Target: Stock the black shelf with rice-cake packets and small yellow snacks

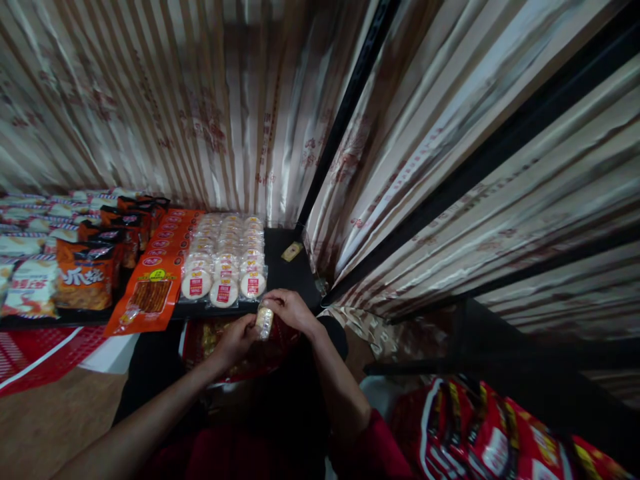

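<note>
My left hand [236, 341] and my right hand [291, 311] come together over the front edge of the black shelf [285, 280]. Between them is a small snack packet [265, 323] in a shiny pale-gold wrapper, with the fingers of both hands closed on it. Below my hands, at my lap, a red container [186, 350] holds gold-wrapped pieces [211, 337], partly hidden by my arms. Just beyond my hands, rows of clear-wrapped round rice crackers [223, 292] stand on the shelf. One gold packet [292, 251] lies by itself near the shelf's back corner.
Left of the crackers lie orange snack packs [153, 293], black-and-orange bags [85, 277] and white bags [31, 287]. A red basket [50, 353] sits below at left. Black poles [350, 100] stand before patterned curtains [210, 100]. Red packets [493, 433] fill the lower right.
</note>
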Tool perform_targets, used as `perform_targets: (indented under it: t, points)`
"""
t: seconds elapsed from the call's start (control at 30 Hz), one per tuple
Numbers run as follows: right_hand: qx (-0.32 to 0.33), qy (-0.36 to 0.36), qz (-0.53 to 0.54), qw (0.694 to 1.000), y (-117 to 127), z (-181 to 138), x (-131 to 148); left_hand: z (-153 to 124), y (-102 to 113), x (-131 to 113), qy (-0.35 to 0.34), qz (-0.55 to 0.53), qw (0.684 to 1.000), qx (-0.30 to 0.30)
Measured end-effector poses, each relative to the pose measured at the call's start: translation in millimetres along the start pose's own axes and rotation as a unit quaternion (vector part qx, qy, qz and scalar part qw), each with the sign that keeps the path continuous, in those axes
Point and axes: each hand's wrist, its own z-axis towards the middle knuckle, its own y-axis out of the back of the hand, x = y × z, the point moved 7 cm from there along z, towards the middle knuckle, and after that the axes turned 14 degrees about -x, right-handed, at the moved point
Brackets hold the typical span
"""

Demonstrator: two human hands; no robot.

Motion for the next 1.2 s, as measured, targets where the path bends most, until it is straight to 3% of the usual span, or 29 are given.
perform_targets:
  t: [0.37,0.6,1.0,1.2]
  points:
    - [-0.037,-0.104,0.149,0.983,11.0,10.7,-27.0,27.9,-16.0,-2.3,0.017,-0.048,0.999,-0.001]
    - [-0.07,-0.173,0.228,0.956,11.5,9.9,-50.8,35.5,-29.5,-3.8,0.071,-0.109,0.991,0.018]
    - [-0.115,-0.213,0.344,0.907,10.3,14.2,-74.3,45.4,-38.1,-1.0,0.184,-0.186,0.965,0.016]
    - [-0.114,-0.219,0.376,0.893,8.3,17.6,-75.0,52.2,-36.2,-5.0,0.184,-0.175,0.967,0.013]
